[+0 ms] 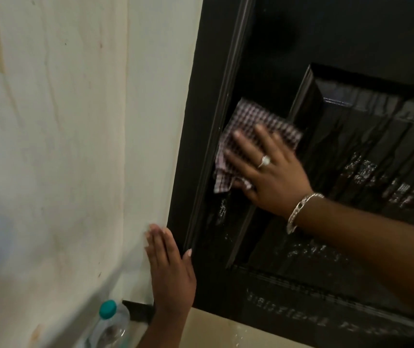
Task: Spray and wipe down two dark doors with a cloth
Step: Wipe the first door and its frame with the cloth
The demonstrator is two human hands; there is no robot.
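With her right hand [268,169] pressing the cloth [251,121] flat-fingered on the wet door [351,33] and her left hand [169,264] flat against its frame, that loosely held cloth might slip.

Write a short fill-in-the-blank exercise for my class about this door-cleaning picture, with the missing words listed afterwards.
1. The right hand presses a ______ cloth flat against the dark door.
2. The left hand rests open against the ______ beside the door frame.
3. The clear plastic bottle at the bottom has a ______ cap.
4. On its wrist the right arm wears a chain ______.

Missing words: checked; wall; teal; bracelet
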